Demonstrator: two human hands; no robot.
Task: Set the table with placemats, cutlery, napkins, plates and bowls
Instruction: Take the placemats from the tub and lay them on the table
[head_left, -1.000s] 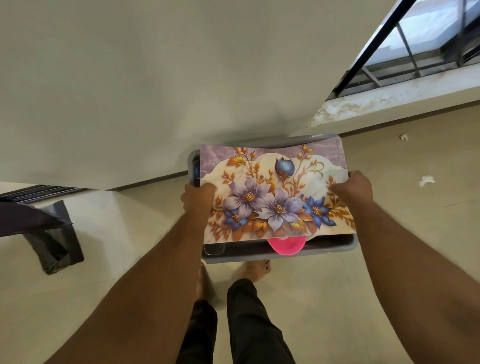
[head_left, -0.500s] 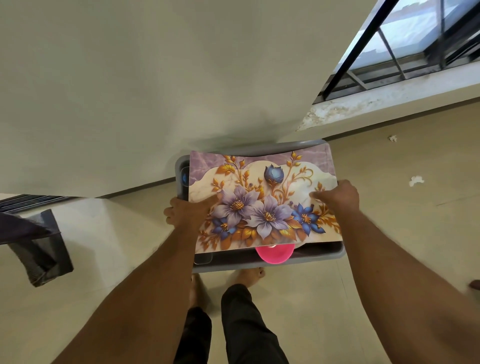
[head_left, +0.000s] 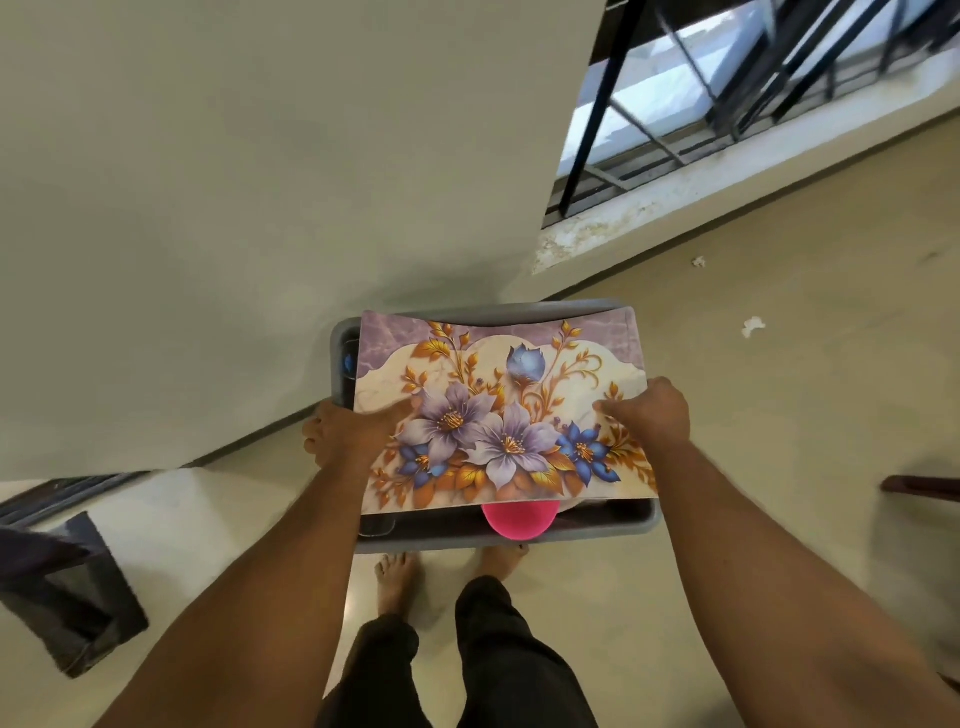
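Note:
I carry a grey plastic tray (head_left: 613, 532) in front of me at waist height. A floral placemat (head_left: 498, 410) with purple and blue flowers lies on top and covers most of the tray. My left hand (head_left: 345, 434) grips the tray's left edge, thumb lying on the placemat. My right hand (head_left: 652, 415) grips the right edge the same way. A pink round dish (head_left: 519, 517) pokes out from under the placemat at the near side. A blue item (head_left: 347, 361) shows at the tray's far left corner. Everything else in the tray is hidden.
A pale wall stands close ahead and to the left. A barred window (head_left: 727, 104) with a low sill is at the upper right. A dark bag (head_left: 67, 592) lies on the floor at the left. Paper scraps (head_left: 752, 326) litter the beige floor at the right. My bare feet are below the tray.
The view has swung, so the window looms larger and the wall is nearer. The tray stays held in both hands, with my thumbs a little further onto the placemat.

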